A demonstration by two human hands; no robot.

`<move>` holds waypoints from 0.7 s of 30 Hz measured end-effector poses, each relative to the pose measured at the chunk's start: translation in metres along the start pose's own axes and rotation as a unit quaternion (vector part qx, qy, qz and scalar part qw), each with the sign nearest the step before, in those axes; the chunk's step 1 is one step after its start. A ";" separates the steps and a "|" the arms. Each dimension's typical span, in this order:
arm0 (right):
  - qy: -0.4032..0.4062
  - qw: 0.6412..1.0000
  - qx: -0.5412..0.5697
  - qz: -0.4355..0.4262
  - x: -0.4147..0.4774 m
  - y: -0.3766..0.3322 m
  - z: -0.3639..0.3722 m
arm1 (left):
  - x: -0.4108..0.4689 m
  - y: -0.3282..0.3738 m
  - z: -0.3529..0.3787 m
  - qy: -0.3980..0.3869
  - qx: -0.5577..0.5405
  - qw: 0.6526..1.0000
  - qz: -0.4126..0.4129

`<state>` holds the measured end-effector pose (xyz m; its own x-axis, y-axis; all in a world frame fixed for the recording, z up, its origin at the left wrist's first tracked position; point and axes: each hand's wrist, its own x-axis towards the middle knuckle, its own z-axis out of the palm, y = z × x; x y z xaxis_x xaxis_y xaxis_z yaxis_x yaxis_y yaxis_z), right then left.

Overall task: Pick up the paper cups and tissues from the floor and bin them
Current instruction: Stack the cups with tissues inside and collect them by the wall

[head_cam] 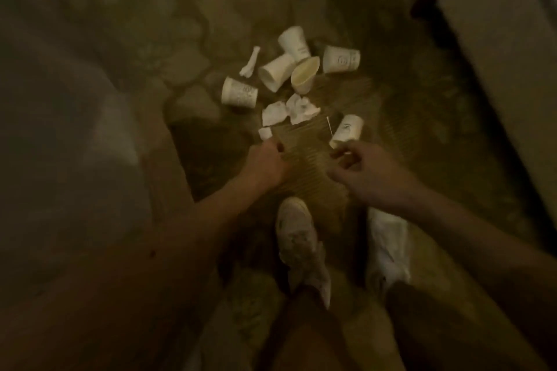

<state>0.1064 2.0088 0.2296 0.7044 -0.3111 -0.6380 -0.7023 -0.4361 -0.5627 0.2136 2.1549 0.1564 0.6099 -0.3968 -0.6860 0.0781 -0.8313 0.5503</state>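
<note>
Paper cups and tissues lie scattered on the floor (187, 48), just beyond both hands. Dim, blurred view.

Left hand (268, 161): fingers curled over left edge of a corrugated cardboard sheet (310, 169), thumb on top, gripping it. Right hand (363, 170): fingers curled at the sheet's right edge; cannot tell whether it pinches the sheet.

Sheet lies low over the floor, far edge toward the litter. One cup (346, 129) on its side at the far right corner, just beside right-hand fingertips. Thin white stick (329, 126) next to it. Crumpled tissues (297, 110) touch the sheet's far edge.

Farther out: cluster of five cups (277, 72), all tipped over, some touching. Twisted tissue (250, 62) left of the cluster.

Below the hands: two pale shoes (297, 238).
</note>
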 end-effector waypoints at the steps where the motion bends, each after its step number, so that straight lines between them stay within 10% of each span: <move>1: -0.001 1.000 -0.017 -0.015 0.020 0.006 -0.003 | 0.013 -0.004 0.008 0.003 -0.030 0.999 -0.018; 11: -0.095 0.977 -0.167 -0.093 0.196 0.072 0.031 | 0.111 -0.083 0.072 0.102 -0.132 0.976 -0.144; 21: -0.067 0.938 -0.269 -0.209 0.323 0.077 0.034 | 0.177 -0.099 0.087 0.183 0.106 0.975 0.061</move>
<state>0.2767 1.9030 -0.0377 0.8622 0.0752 -0.5009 -0.1886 -0.8702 -0.4552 0.2452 2.1333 -0.0612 0.8481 -0.3647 -0.3843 -0.1542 -0.8639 0.4795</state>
